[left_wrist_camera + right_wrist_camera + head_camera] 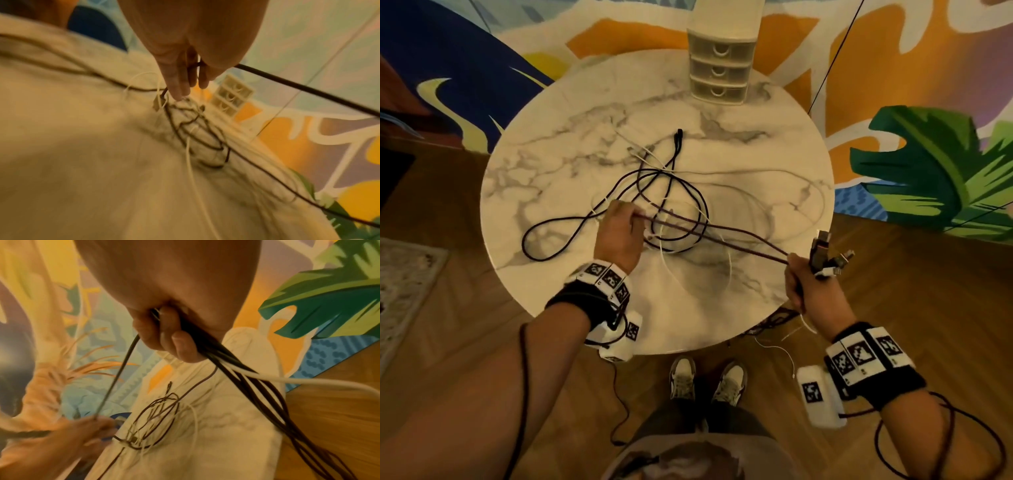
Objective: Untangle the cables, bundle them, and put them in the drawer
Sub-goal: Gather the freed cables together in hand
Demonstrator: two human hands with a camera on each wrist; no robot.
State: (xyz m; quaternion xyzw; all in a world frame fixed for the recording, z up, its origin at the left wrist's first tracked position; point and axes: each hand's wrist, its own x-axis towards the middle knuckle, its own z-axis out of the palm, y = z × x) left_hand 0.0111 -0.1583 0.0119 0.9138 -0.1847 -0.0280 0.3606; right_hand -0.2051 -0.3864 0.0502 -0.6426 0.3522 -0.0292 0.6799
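A tangle of dark and white cables lies in the middle of the round marble table. My left hand is over the tangle's left side and pinches a dark cable, which runs taut to my right hand. In the left wrist view this cable passes between the fingers. My right hand, at the table's near right edge, grips a bunch of dark cables and a white one, with plugs sticking up above the fist. The small three-drawer unit stands at the far edge, drawers closed.
Loose cable ends hang off the table edge below my right hand. A dark loop lies on the table's left side. My shoes stand on the wooden floor by the near rim. A thin black cord hangs at the far right.
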